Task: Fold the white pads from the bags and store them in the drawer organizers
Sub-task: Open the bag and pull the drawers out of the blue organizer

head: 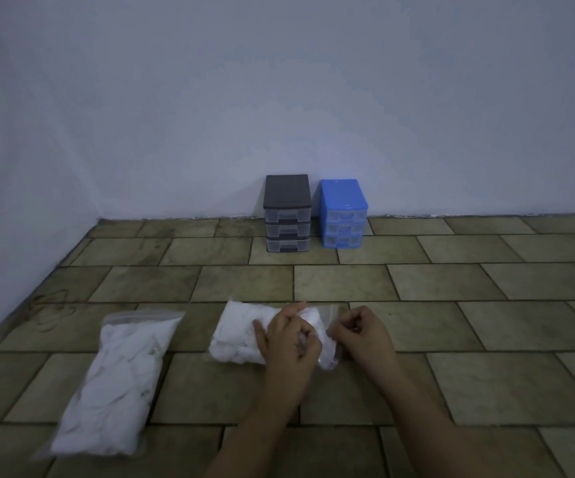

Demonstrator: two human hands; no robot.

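Two clear plastic bags stuffed with white pads lie on the tiled floor. The left bag (pixel 110 388) lies untouched at the front left. The middle bag (pixel 237 336) lies sideways with its mouth to the right. My left hand (pixel 289 339) grips that bag near its mouth, fingers curled into the plastic. My right hand (pixel 362 336) pinches the bag's open edge from the right. A grey drawer organizer (pixel 287 215) and a blue drawer organizer (pixel 343 213) stand against the far wall, all drawers pushed in.
The floor (pixel 451 305) of olive-brown tiles stretches between the bags and the organizers. A white wall (pixel 279 98) runs behind and along the left side.
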